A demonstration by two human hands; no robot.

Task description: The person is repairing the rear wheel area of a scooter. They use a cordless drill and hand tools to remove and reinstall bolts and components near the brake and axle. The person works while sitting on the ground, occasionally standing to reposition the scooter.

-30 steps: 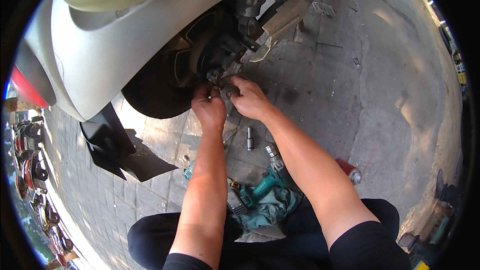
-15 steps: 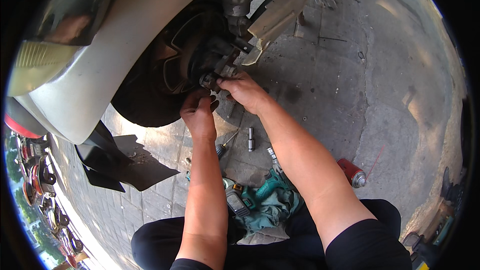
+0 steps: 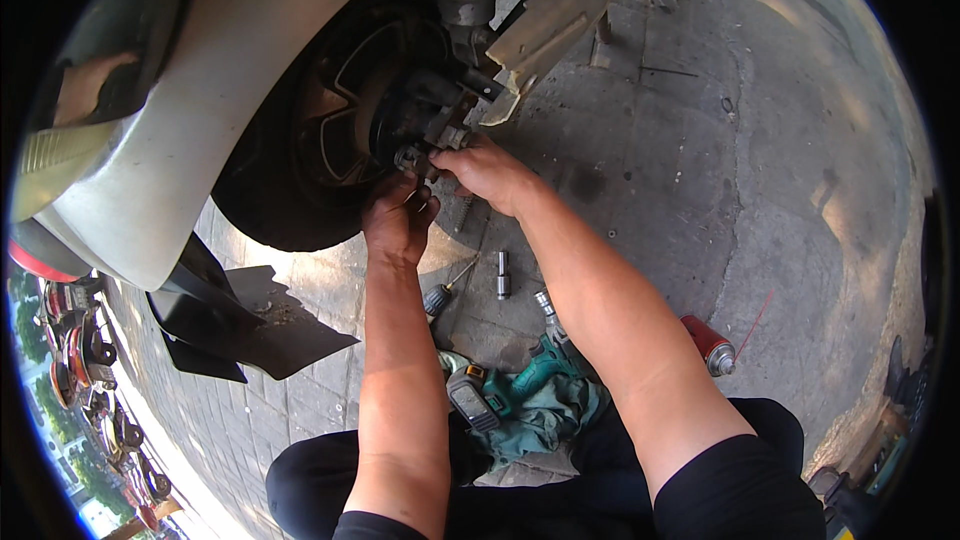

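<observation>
A black tyre on a spoked wheel [image 3: 345, 125] stands under a pale body panel [image 3: 190, 120]. At its hub is a dark round housing [image 3: 400, 115] with a small metal bracket part [image 3: 447, 133] beside it. My right hand [image 3: 485, 175] is closed on the bracket part's lower side, thumb against the metal. Just below and left of it, my left hand [image 3: 398, 220] has its fingers curled, with the tips up against the part's lower end. Whatever those fingers pinch is too small or hidden. A coiled spring [image 3: 463, 212] hangs below my right hand.
Near my knees a teal power tool [image 3: 545, 370] lies on a green cloth [image 3: 545, 420]. A socket [image 3: 503, 277], a screwdriver [image 3: 437, 298] and a red spray can [image 3: 708, 345] are on the paving. A broken pale plastic panel [image 3: 555, 25] juts out above right; a black plastic piece [image 3: 250, 325] lies left.
My left hand has turned, its fingers now curled upward at the part. My right hand keeps its hold. The wheel and panel appear slightly shifted left in view.
</observation>
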